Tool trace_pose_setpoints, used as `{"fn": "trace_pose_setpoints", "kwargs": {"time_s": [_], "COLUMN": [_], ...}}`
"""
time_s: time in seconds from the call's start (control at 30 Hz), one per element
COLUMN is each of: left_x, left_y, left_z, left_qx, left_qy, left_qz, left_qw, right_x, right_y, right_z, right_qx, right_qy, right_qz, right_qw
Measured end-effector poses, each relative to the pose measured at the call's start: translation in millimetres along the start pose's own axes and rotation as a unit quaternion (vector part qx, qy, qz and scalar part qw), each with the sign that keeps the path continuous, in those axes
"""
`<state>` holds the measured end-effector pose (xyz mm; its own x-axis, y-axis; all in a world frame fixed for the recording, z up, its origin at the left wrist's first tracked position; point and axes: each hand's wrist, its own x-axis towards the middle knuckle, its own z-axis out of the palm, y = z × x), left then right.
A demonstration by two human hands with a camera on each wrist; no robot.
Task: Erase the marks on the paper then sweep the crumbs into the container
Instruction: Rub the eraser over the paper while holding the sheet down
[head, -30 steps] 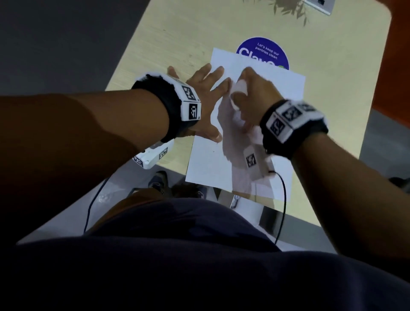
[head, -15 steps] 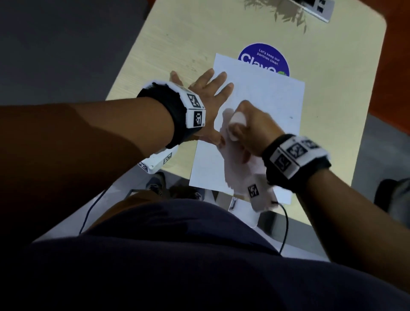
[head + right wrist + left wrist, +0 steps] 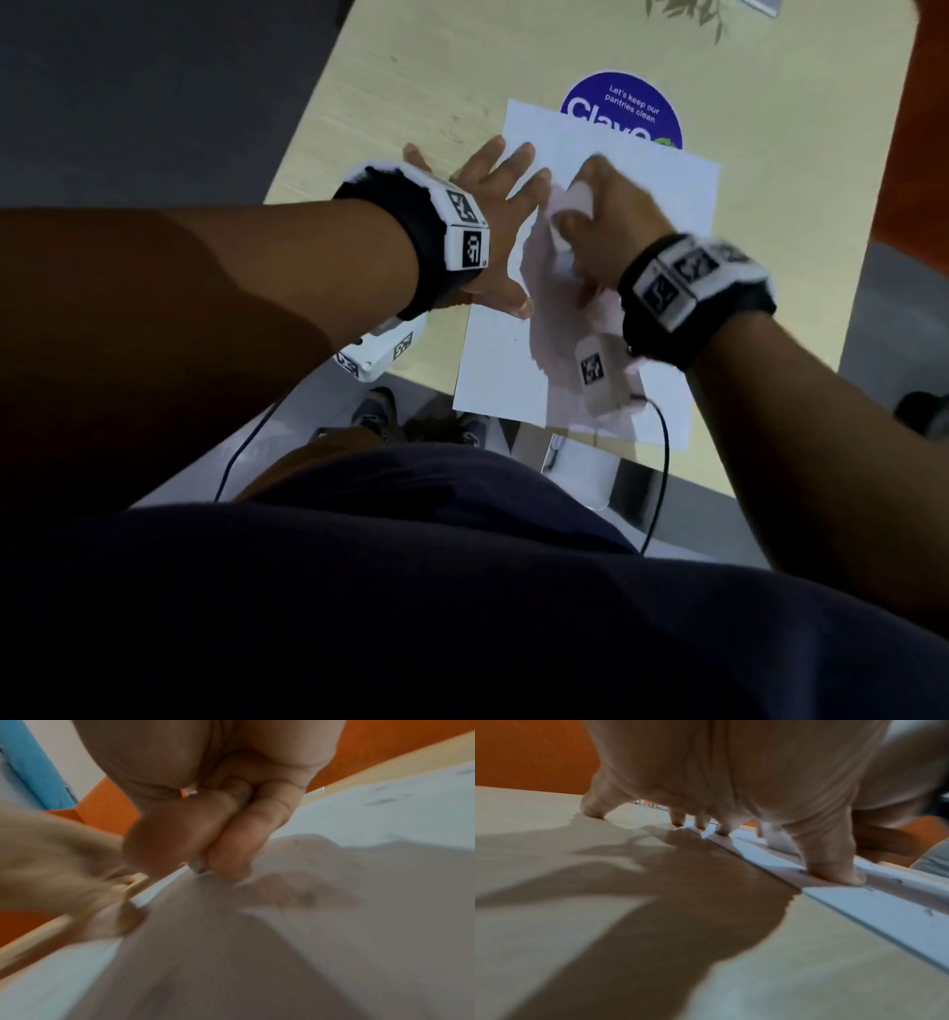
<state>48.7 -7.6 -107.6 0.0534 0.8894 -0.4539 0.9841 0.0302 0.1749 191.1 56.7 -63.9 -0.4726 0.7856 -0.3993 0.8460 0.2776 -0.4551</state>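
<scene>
A white sheet of paper lies on the pale wooden table. My left hand lies flat with its fingers spread, pressing on the paper's left edge; the thumb rests on the sheet. My right hand grips a white eraser and holds it against the upper middle of the paper, just right of the left fingertips. In the right wrist view the thumb and fingers pinch the eraser above the paper. Small dark crumbs lie on the paper near my thumb.
A round blue sticker on the table is partly covered by the paper's far edge. A white object sits below the table's near edge. An orange surface borders the table on the right. Cables hang from both wrists.
My right hand rubbed the eraser toward me down the paper, then back up to the far part. My left hand stayed pressed on the paper's left edge.
</scene>
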Motion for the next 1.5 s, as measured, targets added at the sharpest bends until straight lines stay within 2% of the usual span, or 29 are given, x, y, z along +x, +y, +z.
{"fn": "trace_pose_setpoints", "kwargs": {"time_s": [0.13, 0.3, 0.47, 0.57, 0.63, 0.77, 0.93, 1.1, 1.23, 1.3, 1.4, 1.5], "left_x": [0, 1, -1, 1, 1, -1, 1, -1, -1, -1, -2, -2], "left_y": [0, -1, 1, 1, 1, 5, 3, 4, 3, 5, 3, 2], "left_z": [0, 2, -1, 2, 2, -4, 0, -2, -2, -4, -3, -1], "left_qx": [-0.012, -0.008, -0.012, -0.010, -0.008, -0.008, -0.005, -0.006, -0.005, -0.006, -0.013, -0.009], "left_qy": [0.000, 0.002, -0.002, 0.007, 0.005, -0.012, -0.009, -0.008, -0.012, -0.015, -0.011, -0.004], "left_qz": [-0.001, 0.006, 0.001, 0.007, 0.007, -0.009, 0.001, -0.004, -0.001, -0.002, -0.006, 0.003], "left_qw": [1.000, 1.000, 1.000, 1.000, 1.000, 1.000, 1.000, 1.000, 1.000, 1.000, 1.000, 1.000], "right_x": [-33, 0, -39, -9, -4, -40, -7, -34, -5, -12, -28, -2], "right_y": [11, 8, 21, 10, 8, 16, 10, 20, 10, 11, 8, -2], "right_z": [12, 1, 16, 1, -3, 15, -3, 13, -4, -1, 10, 0], "right_qx": [0.001, 0.019, 0.019, -0.005, 0.000, 0.033, 0.008, 0.016, 0.008, 0.011, 0.003, -0.006], "right_qy": [-0.071, 0.008, -0.071, -0.009, 0.006, -0.073, 0.002, -0.074, -0.005, -0.012, -0.067, -0.022], "right_qz": [0.017, 0.009, 0.016, 0.018, 0.021, 0.042, 0.024, 0.033, 0.021, 0.019, 0.014, 0.003], "right_qw": [0.997, 1.000, 0.997, 1.000, 1.000, 0.996, 1.000, 0.997, 1.000, 1.000, 0.998, 1.000]}}
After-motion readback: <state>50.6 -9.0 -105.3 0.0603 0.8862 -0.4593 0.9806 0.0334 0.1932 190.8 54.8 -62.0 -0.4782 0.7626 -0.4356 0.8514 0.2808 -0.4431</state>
